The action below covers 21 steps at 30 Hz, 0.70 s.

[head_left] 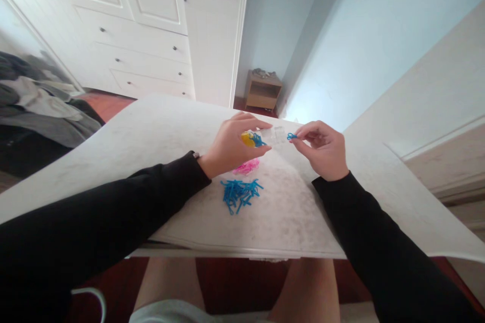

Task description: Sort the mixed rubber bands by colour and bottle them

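My left hand (pixel 238 137) is wrapped round a clear plastic bottle (pixel 279 134), which lies nearly sideways above the table with its neck toward the right. Inside it show yellow material (pixel 247 139) and blue elastic bands (pixel 257 139). Just off the neck, my right hand (pixel 322 147) pinches a small bunch of blue elastic bands (pixel 291 136) between thumb and fingertips. Below my left hand lies a loose pile of blue elastic bands (pixel 239 194). A smaller pink pile (pixel 247 166) sits behind it, partly hidden by that hand.
The white table (pixel 288 217) spans the space before me, its front edge over my legs. Dark and grey clothes (pixel 41 106) are heaped at the left. Behind stand a white wardrobe (pixel 151 50) and a small wooden cabinet (pixel 264 92); a pale wall rises at the right.
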Available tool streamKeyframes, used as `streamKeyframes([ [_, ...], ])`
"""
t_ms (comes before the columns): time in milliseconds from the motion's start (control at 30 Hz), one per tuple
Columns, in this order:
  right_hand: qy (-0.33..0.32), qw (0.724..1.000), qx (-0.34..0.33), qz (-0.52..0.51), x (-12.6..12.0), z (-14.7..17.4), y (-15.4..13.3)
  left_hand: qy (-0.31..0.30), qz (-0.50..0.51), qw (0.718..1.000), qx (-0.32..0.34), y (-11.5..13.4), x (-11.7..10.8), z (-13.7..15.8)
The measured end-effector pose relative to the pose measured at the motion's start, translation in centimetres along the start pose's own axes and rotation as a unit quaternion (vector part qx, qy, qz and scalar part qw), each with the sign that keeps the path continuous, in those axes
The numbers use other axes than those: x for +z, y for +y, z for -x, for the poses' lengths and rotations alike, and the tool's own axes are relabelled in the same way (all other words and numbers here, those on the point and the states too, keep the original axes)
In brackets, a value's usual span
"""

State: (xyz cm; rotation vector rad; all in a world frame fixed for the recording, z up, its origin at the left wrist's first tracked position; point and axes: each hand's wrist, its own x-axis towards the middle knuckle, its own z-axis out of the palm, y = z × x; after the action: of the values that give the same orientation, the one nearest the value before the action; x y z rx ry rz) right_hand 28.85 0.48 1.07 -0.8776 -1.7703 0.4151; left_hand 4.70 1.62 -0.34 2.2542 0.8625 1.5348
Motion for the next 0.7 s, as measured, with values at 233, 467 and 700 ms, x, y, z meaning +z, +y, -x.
streamKeyframes([
  [233,-0.022,0.998,-0.050,0.044,0.8,0.8,-0.6,-0.029,-0.020,0.999,0.024,-0.2,0.3,0.3],
  [467,-0.048,0.990,-0.107,0.074,0.8,0.7,-1.8,-0.046,-0.017,0.998,0.028,-0.1,0.4,0.5],
  [700,-0.001,0.989,-0.113,0.099,0.8,0.8,-1.7,-0.045,-0.017,0.999,0.025,-0.1,0.4,0.5],
])
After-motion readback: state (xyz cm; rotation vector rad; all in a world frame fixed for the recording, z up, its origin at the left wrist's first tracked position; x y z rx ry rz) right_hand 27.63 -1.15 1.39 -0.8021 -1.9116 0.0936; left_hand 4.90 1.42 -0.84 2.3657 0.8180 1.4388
